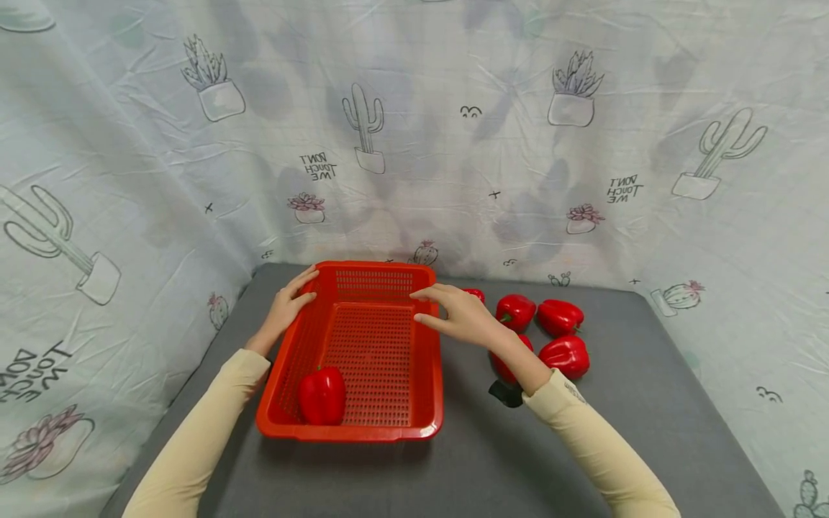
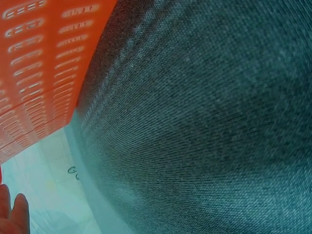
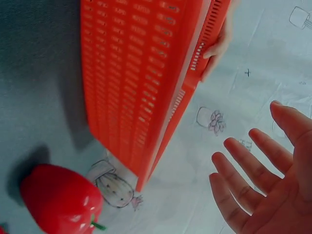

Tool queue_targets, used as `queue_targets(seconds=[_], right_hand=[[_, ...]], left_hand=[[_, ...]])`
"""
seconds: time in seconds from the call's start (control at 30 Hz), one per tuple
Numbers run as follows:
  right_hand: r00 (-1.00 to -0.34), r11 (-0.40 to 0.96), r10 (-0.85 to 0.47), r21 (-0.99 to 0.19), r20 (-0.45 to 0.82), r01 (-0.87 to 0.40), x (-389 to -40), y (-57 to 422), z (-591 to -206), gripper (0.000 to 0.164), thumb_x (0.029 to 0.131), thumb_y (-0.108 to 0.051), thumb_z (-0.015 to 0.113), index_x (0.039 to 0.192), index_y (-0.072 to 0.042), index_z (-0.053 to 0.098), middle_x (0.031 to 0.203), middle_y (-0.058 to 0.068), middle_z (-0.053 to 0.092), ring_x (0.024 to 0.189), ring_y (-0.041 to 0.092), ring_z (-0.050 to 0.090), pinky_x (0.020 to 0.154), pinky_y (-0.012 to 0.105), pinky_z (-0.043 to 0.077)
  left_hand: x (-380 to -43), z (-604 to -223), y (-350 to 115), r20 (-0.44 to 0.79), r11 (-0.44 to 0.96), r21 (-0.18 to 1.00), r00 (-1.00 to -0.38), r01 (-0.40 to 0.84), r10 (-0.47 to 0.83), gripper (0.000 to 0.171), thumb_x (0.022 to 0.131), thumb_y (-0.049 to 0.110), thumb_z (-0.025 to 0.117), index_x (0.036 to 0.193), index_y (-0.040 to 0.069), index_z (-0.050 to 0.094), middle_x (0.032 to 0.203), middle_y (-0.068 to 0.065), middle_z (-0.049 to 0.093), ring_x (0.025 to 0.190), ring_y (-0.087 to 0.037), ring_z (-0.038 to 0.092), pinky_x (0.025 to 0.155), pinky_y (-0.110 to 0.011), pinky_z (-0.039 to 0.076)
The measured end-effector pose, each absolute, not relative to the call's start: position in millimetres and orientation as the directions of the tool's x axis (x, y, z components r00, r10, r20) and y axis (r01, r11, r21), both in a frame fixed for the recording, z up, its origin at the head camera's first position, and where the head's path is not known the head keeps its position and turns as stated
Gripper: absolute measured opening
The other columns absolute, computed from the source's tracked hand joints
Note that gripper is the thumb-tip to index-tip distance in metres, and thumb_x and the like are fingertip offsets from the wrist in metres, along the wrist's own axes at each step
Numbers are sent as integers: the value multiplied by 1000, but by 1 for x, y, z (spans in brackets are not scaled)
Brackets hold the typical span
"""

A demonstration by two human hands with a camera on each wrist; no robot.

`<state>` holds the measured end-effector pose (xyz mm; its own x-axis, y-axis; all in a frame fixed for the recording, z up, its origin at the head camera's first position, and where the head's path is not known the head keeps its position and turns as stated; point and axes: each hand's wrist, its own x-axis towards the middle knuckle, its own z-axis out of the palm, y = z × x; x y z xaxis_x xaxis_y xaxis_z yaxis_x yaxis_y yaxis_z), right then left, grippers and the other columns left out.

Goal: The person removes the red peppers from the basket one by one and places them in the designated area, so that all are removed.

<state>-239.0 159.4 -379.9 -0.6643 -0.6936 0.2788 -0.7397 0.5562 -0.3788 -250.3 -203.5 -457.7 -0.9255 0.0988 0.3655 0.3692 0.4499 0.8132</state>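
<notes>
A red plastic basket (image 1: 438, 388) with slotted walls stands on the table. One red bell pepper (image 1: 322, 396) lies in its near left corner. My left hand (image 1: 285, 306) rests at the far part of the left rim, fingers extended; only its fingertips show at the edge of the left wrist view. Above the right rim hovers my right hand (image 1: 456, 313), fingers spread and holding nothing. In the right wrist view this hand (image 3: 263, 185) is apart from the basket wall (image 3: 126, 73). Several more red bell peppers (image 1: 560, 316) lie right of the basket, some partly hidden by my right arm.
The grey tabletop (image 1: 622, 403) extends to the right and in front of the basket. Behind it hangs a pale curtain (image 1: 427, 144) printed with cactus drawings. A small black object (image 1: 505, 394) shows under my right wrist.
</notes>
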Motion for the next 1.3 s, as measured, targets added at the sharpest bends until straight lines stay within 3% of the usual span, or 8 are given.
queue_targets(seconds=[0.33,0.57,0.83,1.3], right_hand=[[-624,523,-743,-371,242,-767,-241,135,-373,46,88,-42,60,129,-23,54,115,-6,61,102,5,55,76,26,49],[-600,478,-779,-445,183,-757,-244,120,-367,51,86,-45,60,131,-24,51,120,-7,58,108,4,54,83,27,48],[-545,426,-831,-506,109,-750,-250,103,-367,57,84,-50,61,134,-27,47,124,-7,56,113,8,52,87,27,46],[-442,316,-896,-632,46,-707,-258,74,-375,61,84,-41,65,138,-24,42,128,-2,54,110,12,54,88,25,46]], left_hand=[[-259,-468,-208,357,450,818,-930,358,91,47,92,2,52,137,-4,41,147,-21,30,133,-41,28,101,-59,27],[-270,-487,-216,361,477,807,-930,348,68,47,94,11,52,139,6,43,150,-8,32,136,-31,30,105,-52,28],[-269,-486,-214,360,477,807,-930,348,70,47,94,11,51,140,6,42,150,-8,31,135,-33,30,104,-54,29],[-268,-485,-215,357,478,808,-932,343,65,47,94,10,51,140,6,42,150,-8,31,135,-33,30,103,-53,30]])
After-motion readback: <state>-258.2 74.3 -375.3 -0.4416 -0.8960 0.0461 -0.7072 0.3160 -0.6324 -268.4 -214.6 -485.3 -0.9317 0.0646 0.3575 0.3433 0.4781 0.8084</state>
